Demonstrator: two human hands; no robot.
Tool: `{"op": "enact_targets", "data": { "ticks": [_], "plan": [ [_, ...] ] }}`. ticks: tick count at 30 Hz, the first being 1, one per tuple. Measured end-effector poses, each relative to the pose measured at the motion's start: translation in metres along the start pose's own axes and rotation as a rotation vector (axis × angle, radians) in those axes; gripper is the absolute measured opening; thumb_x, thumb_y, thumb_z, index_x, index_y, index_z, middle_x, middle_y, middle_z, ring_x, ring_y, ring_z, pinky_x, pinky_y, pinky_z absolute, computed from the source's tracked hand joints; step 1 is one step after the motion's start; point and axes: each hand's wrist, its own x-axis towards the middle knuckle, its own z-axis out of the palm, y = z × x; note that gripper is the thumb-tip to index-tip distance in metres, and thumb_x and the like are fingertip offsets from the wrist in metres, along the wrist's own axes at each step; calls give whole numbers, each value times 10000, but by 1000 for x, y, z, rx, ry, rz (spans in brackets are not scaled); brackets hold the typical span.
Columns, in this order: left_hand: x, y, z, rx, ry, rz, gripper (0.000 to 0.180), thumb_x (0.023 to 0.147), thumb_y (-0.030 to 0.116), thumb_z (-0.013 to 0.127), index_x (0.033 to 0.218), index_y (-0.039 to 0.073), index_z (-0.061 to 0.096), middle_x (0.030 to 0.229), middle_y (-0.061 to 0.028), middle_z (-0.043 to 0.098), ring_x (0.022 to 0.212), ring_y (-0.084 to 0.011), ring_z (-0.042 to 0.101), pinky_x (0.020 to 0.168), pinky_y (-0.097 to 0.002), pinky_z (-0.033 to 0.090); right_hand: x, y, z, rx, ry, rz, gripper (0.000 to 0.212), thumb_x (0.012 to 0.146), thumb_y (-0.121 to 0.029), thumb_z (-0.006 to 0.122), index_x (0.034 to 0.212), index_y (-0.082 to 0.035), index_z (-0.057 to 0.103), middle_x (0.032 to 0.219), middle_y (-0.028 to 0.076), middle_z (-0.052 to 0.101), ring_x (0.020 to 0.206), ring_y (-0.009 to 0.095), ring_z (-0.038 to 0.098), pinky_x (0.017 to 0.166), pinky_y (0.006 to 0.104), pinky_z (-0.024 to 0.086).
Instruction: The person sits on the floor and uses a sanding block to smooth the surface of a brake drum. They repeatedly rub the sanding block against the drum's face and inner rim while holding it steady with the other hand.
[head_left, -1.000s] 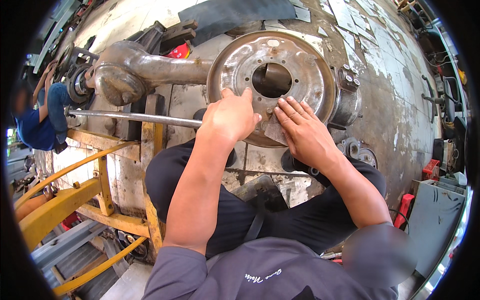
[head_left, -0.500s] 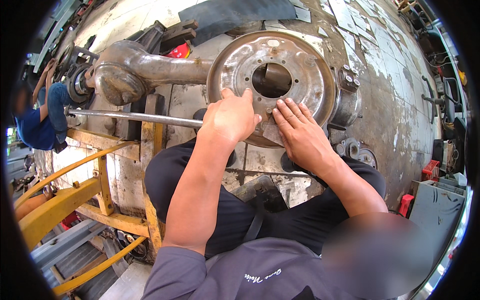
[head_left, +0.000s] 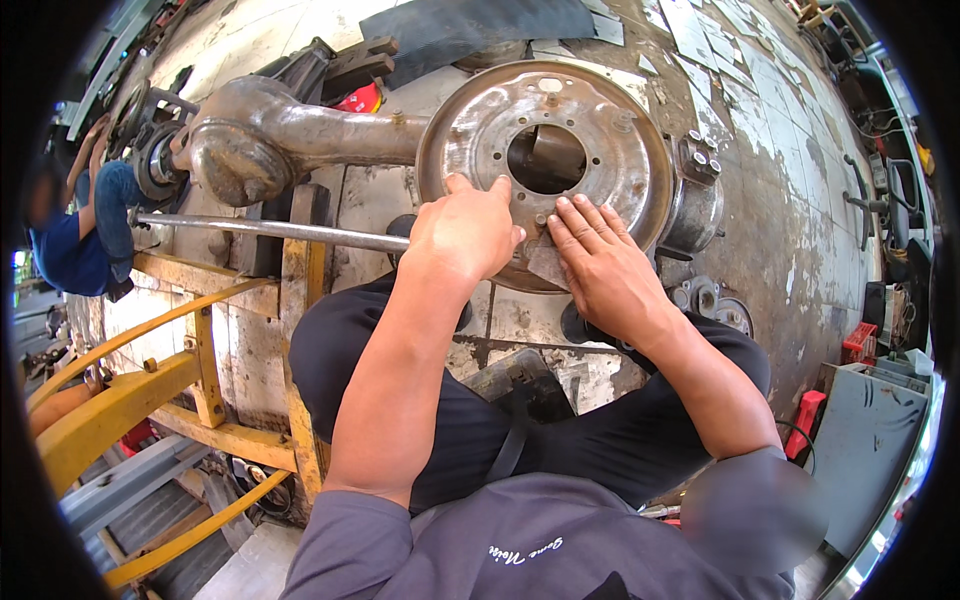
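A round brown metal brake backing plate (head_left: 455, 120) with a large centre hole and small bolt holes faces me. My left hand (head_left: 465, 230) rests on its lower left part, fingers spread and fingertips on the metal. My right hand (head_left: 610, 260) lies with fingers stretched together over the plate's lower right part, pressing a grey-brown piece of sandpaper (head_left: 546, 264) to it. The right thumb is hidden. Left of the plate runs a rusty axle housing (head_left: 360, 138) with a bulging middle. A metal cylinder end (head_left: 695, 210) sticks out on the right.
A long steel bar (head_left: 270, 229) extends left beside a yellow metal frame (head_left: 205, 370). Another person in blue (head_left: 70, 250) crouches at the axle's far left end. A dark sheet (head_left: 470, 30) lies behind; a grey cabinet (head_left: 865, 440) stands right. Small metal parts (head_left: 710, 298) lie near my right knee.
Both hands stay almost where they were on the plate. The view has shifted very slightly; no grip has visibly changed.
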Motion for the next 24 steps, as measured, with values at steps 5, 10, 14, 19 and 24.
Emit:
{"op": "enact_targets", "data": {
  "ticks": [5,10,14,19,24],
  "plan": [
    [0,1,-1,-1,-3,-5,602,994,377,596,1509,119,422,1454,-314,460,1238,-443,590,1055,-500,485,0,0,0,2,-1,-1,489,953,-101,519,1422,38,520,1526,209,474,1462,344,400,1216,483,286],
    [0,1,0,3,6,-1,594,995,377,594,1512,138,423,1458,-322,452,1234,-447,593,1056,-499,486,0,0,1,6,6,0,491,950,-99,524,1422,36,520,1526,210,472,1459,348,403,1215,484,291],
    [-1,1,0,17,6,-4,606,997,377,591,1535,168,406,1462,-331,442,1225,-452,598,1056,-499,486,0,0,0,5,4,0,489,947,-95,528,1418,37,523,1524,210,473,1457,350,405,1211,487,297],
    [1,1,1,22,1,-6,619,998,378,588,1554,190,390,1463,-329,441,1219,-452,602,1057,-495,488,0,0,1,5,8,-2,487,946,-94,529,1414,38,527,1523,211,474,1457,350,405,1211,488,298],
    [-1,1,0,14,6,-6,589,1004,363,579,1542,192,412,1461,-320,446,1208,-445,608,1051,-493,492,0,0,0,-1,3,5,488,945,-94,529,1416,36,526,1523,208,475,1458,346,404,1213,483,294]
  ]
}}
